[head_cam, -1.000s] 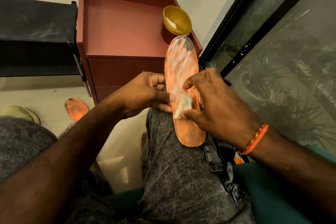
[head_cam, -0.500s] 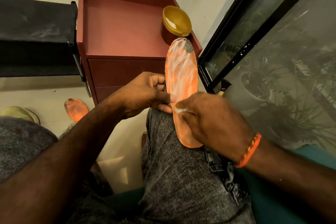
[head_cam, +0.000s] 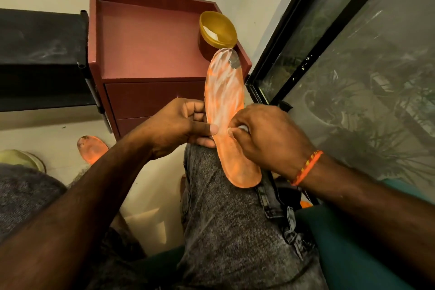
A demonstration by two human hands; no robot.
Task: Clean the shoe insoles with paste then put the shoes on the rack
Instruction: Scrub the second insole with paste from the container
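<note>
An orange insole (head_cam: 224,99), smeared with white paste over its upper half, lies along my right thigh with its toe end pointing away. My left hand (head_cam: 181,125) pinches its left edge between thumb and fingers. My right hand (head_cam: 266,139) grips a small white wad (head_cam: 243,128) and presses it against the insole's middle. A yellow bowl (head_cam: 219,29) holding white paste stands on the red cabinet (head_cam: 146,45), just beyond the insole's tip. A second orange insole (head_cam: 91,149) lies on the floor at the left.
A black shelf (head_cam: 40,59) runs along the left, beside the cabinet. A pale yellow-green shoe (head_cam: 21,159) shows at the far left on the floor. A dark-framed window (head_cam: 294,37) fills the right side. I sit on a green seat (head_cam: 353,242).
My right hand has slid from the insole's right side across to its middle and turned over, so the white wad is now mostly hidden under it. My left hand has kept its hold.
</note>
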